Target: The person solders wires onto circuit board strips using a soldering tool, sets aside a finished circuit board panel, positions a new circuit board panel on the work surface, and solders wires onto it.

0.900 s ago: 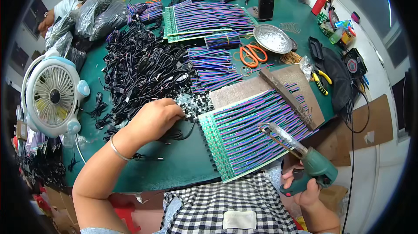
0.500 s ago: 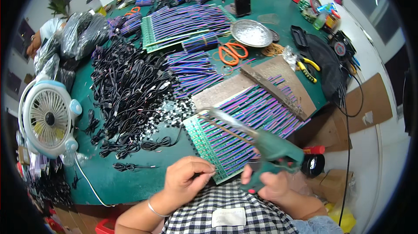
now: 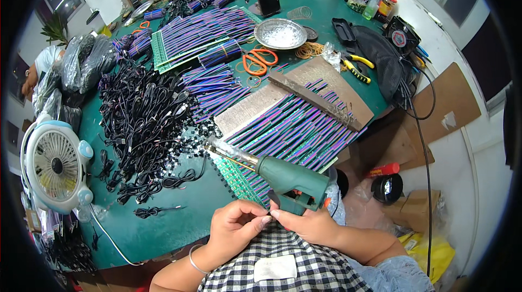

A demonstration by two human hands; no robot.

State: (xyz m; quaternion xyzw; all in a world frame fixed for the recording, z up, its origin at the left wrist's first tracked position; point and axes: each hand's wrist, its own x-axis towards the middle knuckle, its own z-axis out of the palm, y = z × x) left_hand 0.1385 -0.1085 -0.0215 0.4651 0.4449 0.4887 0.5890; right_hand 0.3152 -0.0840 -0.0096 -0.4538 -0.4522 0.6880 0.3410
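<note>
Right hand (image 3: 315, 227) had neared the left hand (image 3: 234, 229), grasping a soldering gun (image 3: 291, 176); left fingertips (image 3: 265, 219) met, on what I couldn't tell; its tip (image 3: 211, 149), toward ten o'clock, seemed best steadied.

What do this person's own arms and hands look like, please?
The left hand and right hand are ungloved. A thin silver-coloured bangle circles the left wrist; the right wrist shows none. Both forearms are bare, and pale blue fabric, probably a sleeve, shows by the right elbow.
</note>
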